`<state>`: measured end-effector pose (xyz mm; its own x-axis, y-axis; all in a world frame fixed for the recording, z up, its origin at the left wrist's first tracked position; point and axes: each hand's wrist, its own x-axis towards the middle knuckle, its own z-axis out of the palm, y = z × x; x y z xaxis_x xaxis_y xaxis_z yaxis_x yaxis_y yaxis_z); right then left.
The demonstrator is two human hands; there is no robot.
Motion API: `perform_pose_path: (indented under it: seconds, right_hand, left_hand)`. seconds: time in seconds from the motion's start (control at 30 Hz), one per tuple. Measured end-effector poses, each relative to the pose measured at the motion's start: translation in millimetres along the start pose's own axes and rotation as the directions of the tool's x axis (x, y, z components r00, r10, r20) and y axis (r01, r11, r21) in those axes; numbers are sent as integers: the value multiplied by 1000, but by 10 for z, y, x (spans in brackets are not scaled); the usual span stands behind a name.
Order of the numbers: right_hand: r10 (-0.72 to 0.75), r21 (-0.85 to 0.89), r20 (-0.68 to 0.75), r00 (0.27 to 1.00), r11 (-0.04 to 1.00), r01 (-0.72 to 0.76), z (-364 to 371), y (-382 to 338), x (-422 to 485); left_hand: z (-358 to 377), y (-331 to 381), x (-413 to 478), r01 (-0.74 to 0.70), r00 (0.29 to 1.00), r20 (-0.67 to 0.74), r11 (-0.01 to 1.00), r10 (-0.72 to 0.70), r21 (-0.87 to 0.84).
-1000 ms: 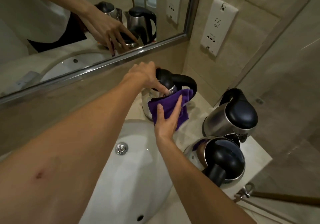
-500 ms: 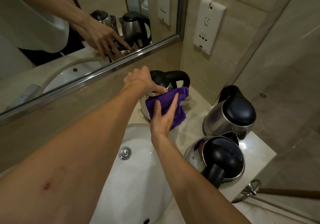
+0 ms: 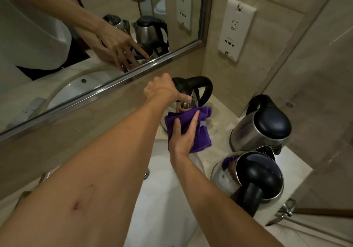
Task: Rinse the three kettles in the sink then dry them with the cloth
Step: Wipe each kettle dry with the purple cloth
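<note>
Drying step, kettle 1 of 3; left hand (image 3: 162,91) grips back kettle (image 3: 205,86) lid; right hand (image 3: 183,136), fingers flat, presses cloth (image 3: 202,139) on its side; next, likely: wipe round body.

The left hand (image 3: 162,92) grips the black top of the far kettle (image 3: 200,83) below the mirror (image 3: 47,42). The right hand (image 3: 183,139), fingers straight, presses the purple cloth (image 3: 202,136) against its steel side. A second kettle (image 3: 267,128) and third kettle (image 3: 257,178) stand on the worktop (image 3: 219,113), right of the sink (image 3: 158,193).
</note>
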<state>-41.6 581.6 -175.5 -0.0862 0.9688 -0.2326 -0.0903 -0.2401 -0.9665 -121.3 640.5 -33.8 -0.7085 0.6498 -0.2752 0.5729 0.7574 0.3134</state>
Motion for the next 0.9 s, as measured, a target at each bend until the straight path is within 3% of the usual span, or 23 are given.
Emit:
perform_pose_path:
  seconds: [0.1, 0.27, 0.5, 0.77, 0.9]
  right_hand:
    - [-86, 62, -26, 996, 994, 88, 136, -108, -114]
    - [-215, -12, 0, 977, 976, 215, 63, 13, 75]
    - [-155, -35, 85, 984, 987, 158, -58, 75, 274]
    - [60, -87, 76, 995, 995, -54, -105, 45, 265]
    - [-12, 18, 73, 997, 1000, 11, 8, -69, 130]
  left_hand:
    - [-15, 5, -18, 4, 1000, 14, 1000, -4, -5]
    - [-10, 4, -7, 1, 1000, 11, 1000, -1, 5]
    - [-42, 48, -9, 20, 1000, -17, 999, -20, 31]
    - [-35, 82, -38, 28, 999, -39, 998, -26, 59]
    - [-21, 79, -73, 36, 999, -41, 998, -34, 60]
